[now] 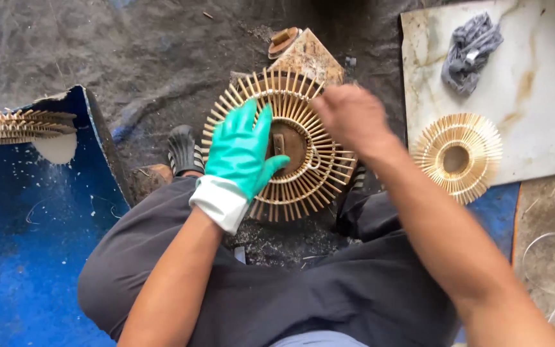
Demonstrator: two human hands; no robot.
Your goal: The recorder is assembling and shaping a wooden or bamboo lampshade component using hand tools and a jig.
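Observation:
A round sunburst frame of thin bamboo sticks (303, 183) lies on a wooden block in front of my knees. My left hand (242, 151), in a teal rubber glove with a white cuff, presses flat on its left half, fingers spread. My bare right hand (351, 115) hovers over the frame's upper right rim, fingers curled; whether it holds anything is hidden. A brown round hub (290, 142) shows at the frame's centre between both hands.
A finished smaller sunburst disc (457, 156) rests on a stained white board (541, 115) at right, beside a crumpled grey cloth (470, 51). A blue tub (27, 225) stands at left with another stick frame (17, 125) on its rim. Dark dusty floor beyond.

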